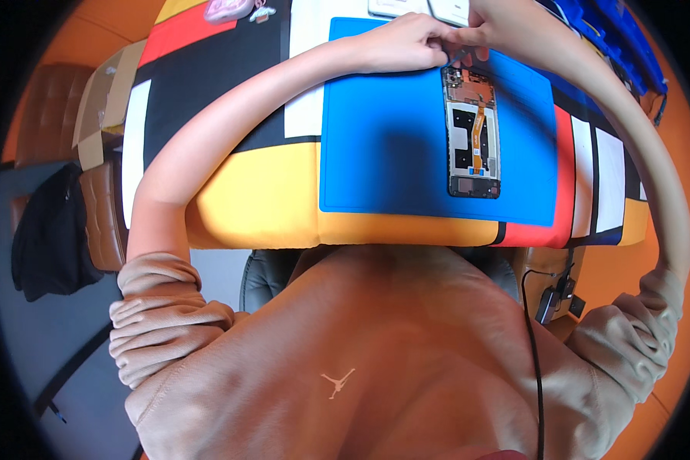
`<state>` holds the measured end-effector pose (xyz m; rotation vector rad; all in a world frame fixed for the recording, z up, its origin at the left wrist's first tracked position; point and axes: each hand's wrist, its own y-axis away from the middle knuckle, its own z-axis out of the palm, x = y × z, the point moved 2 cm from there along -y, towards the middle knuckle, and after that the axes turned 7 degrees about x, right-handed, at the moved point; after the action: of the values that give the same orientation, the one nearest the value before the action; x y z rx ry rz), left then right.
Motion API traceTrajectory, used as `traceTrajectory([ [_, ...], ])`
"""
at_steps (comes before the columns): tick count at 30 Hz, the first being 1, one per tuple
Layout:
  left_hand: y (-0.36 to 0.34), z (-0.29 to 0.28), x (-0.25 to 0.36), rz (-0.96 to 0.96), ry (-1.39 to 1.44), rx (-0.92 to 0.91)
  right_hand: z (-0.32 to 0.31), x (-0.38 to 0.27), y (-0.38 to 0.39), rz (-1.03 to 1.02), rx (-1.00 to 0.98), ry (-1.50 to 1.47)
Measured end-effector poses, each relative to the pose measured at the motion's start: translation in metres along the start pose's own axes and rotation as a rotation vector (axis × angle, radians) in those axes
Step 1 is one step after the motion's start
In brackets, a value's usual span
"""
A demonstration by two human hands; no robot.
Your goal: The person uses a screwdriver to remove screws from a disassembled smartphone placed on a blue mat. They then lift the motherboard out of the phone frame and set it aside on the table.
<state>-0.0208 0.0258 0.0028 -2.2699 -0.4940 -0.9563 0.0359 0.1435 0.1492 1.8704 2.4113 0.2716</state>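
An opened smartphone [473, 142] lies on a blue mat [376, 115], its back cover off, with the circuit board at the far end and an orange ribbon cable [478, 140] running down its middle. My left hand [412, 44] is closed just past the phone's far left corner, fingers curled together. Beside it, my right hand [479, 34] is closed too, its fingertips meeting those of the left. A small dark piece [458, 57] shows between the fingertips, too small to name. Whether it touches the phone I cannot tell.
A colour-block cloth [245, 180] covers the table under the mat. At the far edge are a pink case [228, 9], white boxes [395, 8] and blue plastic bins [617, 38]. An open cardboard box [92, 115] stands left, and a black cable [535, 360] hangs at right.
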Motion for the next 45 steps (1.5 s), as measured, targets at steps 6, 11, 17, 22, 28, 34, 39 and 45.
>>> traceTrajectory([
  [6, 0.006, -0.011, 0.004, -0.012, 0.02, -0.112, 0.014, 0.012, 0.014, -0.151, 0.207, -0.336],
  [11, 0.007, -0.015, 0.008, -0.084, -0.029, -0.164, 0.047, 0.02, 0.016, -0.066, 0.186, -0.676],
  [17, 0.007, -0.013, 0.011, 0.124, 0.095, -0.096, 0.084, 0.052, 0.026, -0.094, 0.626, -1.02],
  [22, 0.007, -0.016, 0.011, 0.08, 0.068, -0.184, 0.111, 0.11, 0.033, 0.112, 1.116, -1.041],
  [28, 0.008, -0.017, 0.021, -0.034, 0.09, -0.187, 0.149, 0.134, 0.03, 0.216, 1.165, -1.091],
  [34, 0.009, -0.017, 0.022, -0.056, 0.04, -0.177, 0.153, 0.132, 0.029, 0.254, 1.164, -1.107],
  [39, 0.009, -0.017, 0.02, -0.06, 0.007, -0.166, 0.148, 0.125, 0.03, 0.218, 1.185, -1.053],
  [45, 0.007, -0.018, 0.018, -0.071, -0.001, -0.16, 0.149, 0.128, 0.028, 0.263, 1.18, -1.016],
])
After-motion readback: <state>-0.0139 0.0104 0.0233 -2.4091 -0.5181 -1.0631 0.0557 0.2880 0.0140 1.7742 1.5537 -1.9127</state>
